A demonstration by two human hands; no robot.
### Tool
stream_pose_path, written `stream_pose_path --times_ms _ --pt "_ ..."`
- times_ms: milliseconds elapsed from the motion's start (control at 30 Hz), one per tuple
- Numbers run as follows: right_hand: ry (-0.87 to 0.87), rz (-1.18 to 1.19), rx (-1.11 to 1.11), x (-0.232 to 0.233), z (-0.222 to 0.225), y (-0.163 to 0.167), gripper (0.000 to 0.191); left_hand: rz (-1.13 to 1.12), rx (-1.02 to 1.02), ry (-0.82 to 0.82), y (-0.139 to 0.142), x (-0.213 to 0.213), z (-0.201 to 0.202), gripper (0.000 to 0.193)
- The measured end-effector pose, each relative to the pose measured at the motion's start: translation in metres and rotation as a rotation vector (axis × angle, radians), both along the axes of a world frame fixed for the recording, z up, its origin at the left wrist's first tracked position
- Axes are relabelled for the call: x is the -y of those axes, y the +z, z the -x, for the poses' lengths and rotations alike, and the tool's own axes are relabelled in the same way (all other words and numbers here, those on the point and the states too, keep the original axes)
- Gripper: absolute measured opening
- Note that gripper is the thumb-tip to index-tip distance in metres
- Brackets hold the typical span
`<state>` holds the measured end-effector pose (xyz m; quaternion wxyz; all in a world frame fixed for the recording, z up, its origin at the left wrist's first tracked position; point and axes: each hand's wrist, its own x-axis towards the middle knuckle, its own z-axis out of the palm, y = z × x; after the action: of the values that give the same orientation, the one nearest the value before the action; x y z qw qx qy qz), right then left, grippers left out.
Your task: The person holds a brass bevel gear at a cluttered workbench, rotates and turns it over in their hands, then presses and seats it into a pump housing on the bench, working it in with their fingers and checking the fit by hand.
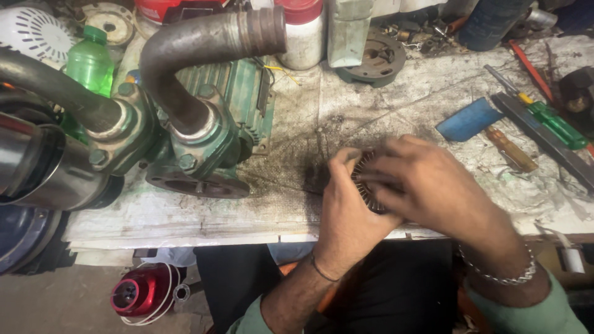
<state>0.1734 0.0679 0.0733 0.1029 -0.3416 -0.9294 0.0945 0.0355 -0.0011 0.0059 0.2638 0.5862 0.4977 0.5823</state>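
Both hands meet over the grimy cloth-covered workbench [433,93], near its front edge. The left hand [346,204] curls around a round, ribbed metal part [366,185], thumb and fingers wrapped on its near side so it stays put against the bench. The right hand [427,185] comes over the top, fingers bent down onto the same part; it looks like a grip, though motion blur hides exactly how the fingertips sit. The part itself is mostly covered by the hands, so its full shape is hard to tell.

To the left stands a green pump [204,124] with a curved dark pipe [204,43], out of the hands' way. To the right, within reach, lie a blue block [469,119], a green-handled screwdriver [550,120] and an amber-handled one [510,148].
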Motion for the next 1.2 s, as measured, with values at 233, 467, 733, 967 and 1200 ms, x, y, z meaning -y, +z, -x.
stream_pose_path --times_ms 233,467,733,967,1200 --pt "-0.03 -0.142 -0.059 0.002 0.004 0.002 0.023 -0.02 0.027 -0.05 0.001 0.0 0.002 0.091" --pt "-0.106 0.02 0.0 0.007 0.002 0.013 0.03 -0.076 0.081 -0.123 0.0 0.001 0.005 0.092" --pt "-0.116 -0.033 0.034 -0.002 -0.011 0.008 0.033 -0.039 0.151 -0.17 -0.001 0.0 0.009 0.09" --pt "-0.051 -0.134 -0.031 0.0 -0.001 -0.003 0.025 0.05 0.079 -0.087 -0.002 0.001 0.008 0.098" --pt "-0.032 -0.061 -0.006 0.006 0.001 0.005 0.026 -0.001 0.149 -0.167 -0.005 0.001 0.009 0.101"
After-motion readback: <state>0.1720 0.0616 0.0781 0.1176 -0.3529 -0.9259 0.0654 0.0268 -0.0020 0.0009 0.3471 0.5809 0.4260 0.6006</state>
